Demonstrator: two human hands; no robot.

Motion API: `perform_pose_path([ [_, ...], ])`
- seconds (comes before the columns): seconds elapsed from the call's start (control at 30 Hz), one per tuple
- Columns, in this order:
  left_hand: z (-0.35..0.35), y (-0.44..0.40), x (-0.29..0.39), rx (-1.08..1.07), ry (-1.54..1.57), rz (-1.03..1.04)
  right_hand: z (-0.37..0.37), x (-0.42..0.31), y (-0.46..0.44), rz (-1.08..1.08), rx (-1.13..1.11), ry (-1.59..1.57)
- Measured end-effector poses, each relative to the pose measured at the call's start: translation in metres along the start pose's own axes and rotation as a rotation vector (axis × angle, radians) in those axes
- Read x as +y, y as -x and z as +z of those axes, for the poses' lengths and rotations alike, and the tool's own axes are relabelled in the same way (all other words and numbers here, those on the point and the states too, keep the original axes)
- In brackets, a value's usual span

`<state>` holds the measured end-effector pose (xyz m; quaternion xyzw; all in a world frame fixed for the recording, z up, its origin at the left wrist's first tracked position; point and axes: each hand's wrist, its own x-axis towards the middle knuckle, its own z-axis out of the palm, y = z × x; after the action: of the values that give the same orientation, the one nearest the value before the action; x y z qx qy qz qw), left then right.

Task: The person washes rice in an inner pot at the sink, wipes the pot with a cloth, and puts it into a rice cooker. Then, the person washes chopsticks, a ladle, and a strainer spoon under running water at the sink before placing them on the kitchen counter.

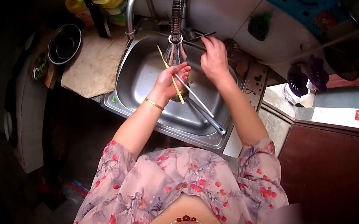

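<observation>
The left hand (173, 79) has its fingers curled in around a yellow stick (178, 90) and a pale stick (198, 99). Both sticks poke out past the hand, over the sink (138, 69). Just beyond that grip hangs the tap's shiny spray head (175, 53). Below it and to the right, a metal handle (217, 126) leans on the sink's near edge. The right hand (214, 56) is up and to the right of the left one, with bent fingers by a thin dark bar (202, 36). I can't tell if it holds the bar.
</observation>
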<state>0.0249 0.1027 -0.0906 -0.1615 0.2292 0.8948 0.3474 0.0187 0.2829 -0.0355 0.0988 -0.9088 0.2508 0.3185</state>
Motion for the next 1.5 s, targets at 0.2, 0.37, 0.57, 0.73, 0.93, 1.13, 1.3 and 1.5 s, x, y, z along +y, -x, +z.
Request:
perform_pose_path([
  [0.2,-0.01,-0.019,0.01,0.115,0.025,0.08,-0.024,-0.03,0.104,1.401,-0.865,-1.066],
  [0.37,-0.018,-0.013,-0.024,0.051,-0.095,0.115,0.013,-0.093,0.104,1.487,-0.012,-1.575],
  [0.57,-0.004,0.03,-0.014,0.108,-0.291,-0.161,0.041,-0.077,0.095,1.221,-0.368,-1.406],
  [0.73,-0.01,0.05,-0.003,0.193,-0.679,-0.505,0.077,-0.067,0.078,1.377,-0.705,-1.162],
  [0.93,-0.012,0.078,-0.027,0.283,-0.63,-0.32,0.117,-0.068,0.06,1.476,-0.359,-1.23],
  [1.13,0.008,0.11,-0.001,0.113,-0.332,-0.446,0.127,-0.036,0.033,1.618,-0.168,-1.88],
  [1.3,-0.002,0.122,0.015,-0.136,0.11,-0.632,0.114,-0.034,0.019,1.391,-0.075,-2.214],
  [1.5,-0.012,0.097,0.034,-0.131,0.301,-0.625,0.117,-0.09,0.048,1.321,-0.441,-2.623],
])
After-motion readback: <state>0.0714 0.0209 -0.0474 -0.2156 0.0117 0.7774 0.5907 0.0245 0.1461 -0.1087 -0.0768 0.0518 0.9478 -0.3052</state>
